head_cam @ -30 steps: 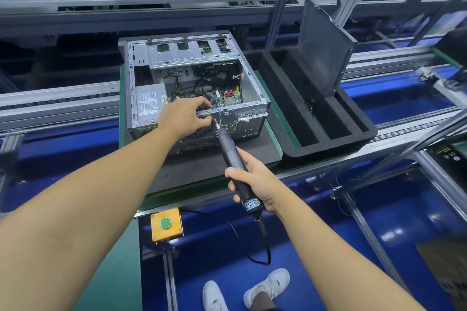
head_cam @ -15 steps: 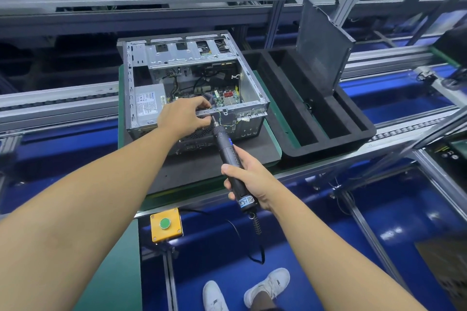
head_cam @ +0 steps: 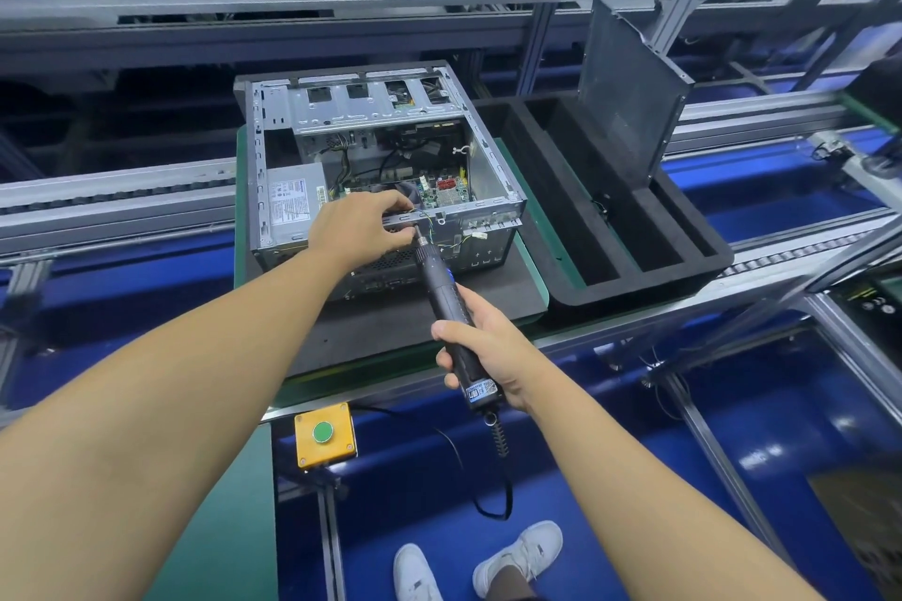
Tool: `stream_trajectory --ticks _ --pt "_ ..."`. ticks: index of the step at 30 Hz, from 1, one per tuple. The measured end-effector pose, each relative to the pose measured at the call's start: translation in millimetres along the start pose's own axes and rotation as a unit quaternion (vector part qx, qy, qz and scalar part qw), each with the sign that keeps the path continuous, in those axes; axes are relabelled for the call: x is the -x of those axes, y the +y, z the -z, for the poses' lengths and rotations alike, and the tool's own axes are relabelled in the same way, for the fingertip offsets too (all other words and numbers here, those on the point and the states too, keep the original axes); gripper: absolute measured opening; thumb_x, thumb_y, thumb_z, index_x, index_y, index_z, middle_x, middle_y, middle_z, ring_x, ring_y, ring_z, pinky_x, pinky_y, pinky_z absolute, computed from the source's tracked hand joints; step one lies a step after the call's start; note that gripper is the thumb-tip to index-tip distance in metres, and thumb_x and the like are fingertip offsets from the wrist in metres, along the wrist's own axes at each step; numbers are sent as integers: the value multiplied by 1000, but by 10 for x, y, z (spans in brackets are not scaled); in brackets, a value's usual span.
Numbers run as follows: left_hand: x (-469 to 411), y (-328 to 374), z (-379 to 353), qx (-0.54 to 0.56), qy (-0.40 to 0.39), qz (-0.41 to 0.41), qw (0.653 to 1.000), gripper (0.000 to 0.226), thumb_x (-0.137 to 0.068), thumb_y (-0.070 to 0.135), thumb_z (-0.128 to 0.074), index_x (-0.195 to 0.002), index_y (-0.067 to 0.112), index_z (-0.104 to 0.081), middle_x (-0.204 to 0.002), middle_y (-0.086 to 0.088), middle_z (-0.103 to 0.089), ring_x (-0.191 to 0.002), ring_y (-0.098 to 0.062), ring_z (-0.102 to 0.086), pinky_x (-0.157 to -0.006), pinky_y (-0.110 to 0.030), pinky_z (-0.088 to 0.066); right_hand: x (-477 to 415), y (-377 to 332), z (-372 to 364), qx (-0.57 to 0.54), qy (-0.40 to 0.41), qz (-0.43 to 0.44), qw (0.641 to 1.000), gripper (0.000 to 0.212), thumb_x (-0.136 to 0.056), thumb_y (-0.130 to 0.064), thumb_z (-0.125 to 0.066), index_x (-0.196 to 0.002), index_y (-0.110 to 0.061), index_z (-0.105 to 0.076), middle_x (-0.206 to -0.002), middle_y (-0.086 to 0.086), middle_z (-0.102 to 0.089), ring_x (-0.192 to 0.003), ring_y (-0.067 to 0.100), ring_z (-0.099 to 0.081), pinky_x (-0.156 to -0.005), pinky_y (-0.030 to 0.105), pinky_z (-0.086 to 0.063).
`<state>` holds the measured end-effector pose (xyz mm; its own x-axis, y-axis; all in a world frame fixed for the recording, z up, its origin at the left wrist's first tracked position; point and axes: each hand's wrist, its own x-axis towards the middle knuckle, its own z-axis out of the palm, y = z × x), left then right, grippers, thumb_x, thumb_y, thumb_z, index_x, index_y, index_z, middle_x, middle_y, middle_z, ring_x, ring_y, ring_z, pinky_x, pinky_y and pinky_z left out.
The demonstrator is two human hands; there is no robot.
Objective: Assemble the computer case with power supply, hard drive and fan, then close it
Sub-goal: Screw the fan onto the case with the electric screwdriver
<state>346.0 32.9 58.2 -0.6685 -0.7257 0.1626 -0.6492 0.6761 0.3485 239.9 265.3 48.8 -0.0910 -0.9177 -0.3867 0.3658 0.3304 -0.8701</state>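
Note:
An open grey computer case (head_cam: 493, 171) lies on a black mat, its inside facing up. The power supply (head_cam: 293, 203) sits in its left part, and cables and a circuit board fill the middle. My left hand (head_cam: 358, 227) grips the near top rail of the case, fingers curled over it. My right hand (head_cam: 481, 356) holds a black electric screwdriver (head_cam: 446, 307), whose tip touches the near face of the case just under the rail, beside my left fingers. The case's side panel (head_cam: 629, 98) stands upright in a foam tray to the right.
A black foam tray (head_cam: 634, 278) with long slots lies right of the case on the green-edged pallet (head_cam: 239, 210). A yellow box with a green button (head_cam: 324, 434) hangs at the bench's front edge. Conveyor rails run left and right. The screwdriver's cord hangs down toward my white shoes.
The screwdriver and my right hand have shifted slightly up toward the case. My left hand keeps its hold on the rail.

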Motion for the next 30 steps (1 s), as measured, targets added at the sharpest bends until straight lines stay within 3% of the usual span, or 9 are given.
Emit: stream_trajectory --ticks 5,14,17,21,30 --pt "-13 -25 -15 -4 16 -17 1000 33 -84 63 -58 -112 45 -61 -104 11 -71 -96 -22 -65 -68 -31 -38 98 -48 91 14 -8 -5 1000 60 -89 -11 -66 -142 -34 -49 -101 14 -49 -63 20 -54 -49 30 -47" --pt "-10 30 -20 -6 10 10 1000 34 -87 69 -51 -110 46 -58 -101 9 -70 -86 -20 -63 -62 -30 -37 180 -83 160 -25 -8 16 1000 67 -85 -15 -72 -144 -35 -49 -98 12 -52 -64 21 -54 -50 31 -48" --pt "-4 22 2 -15 0 -3 1000 33 -89 67 -52 -113 45 -56 -104 7 -70 -89 -22 -64 -66 -32 -42 240 -118 200 -63 -8 42 997 68 -78 -19 -77 -140 -32 -52 -95 9 -56 -64 20 -53 -49 31 -47" --pt "-31 11 30 2 -24 -8 1000 35 -87 65 -58 -115 43 -58 -111 6 -71 -99 -24 -65 -83 -38 -50 320 -206 274 -62 -6 55 997 68 -76 -20 -77 -139 -30 -53 -94 10 -54 -63 20 -52 -48 30 -47" --pt "-12 61 38 9 -27 17 999 39 -86 68 -56 -117 44 -61 -114 8 -71 -104 -22 -66 -83 -38 -55 408 -328 396 -47 1 79 996 67 -76 -20 -77 -137 -30 -54 -94 12 -52 -63 20 -53 -48 31 -48"
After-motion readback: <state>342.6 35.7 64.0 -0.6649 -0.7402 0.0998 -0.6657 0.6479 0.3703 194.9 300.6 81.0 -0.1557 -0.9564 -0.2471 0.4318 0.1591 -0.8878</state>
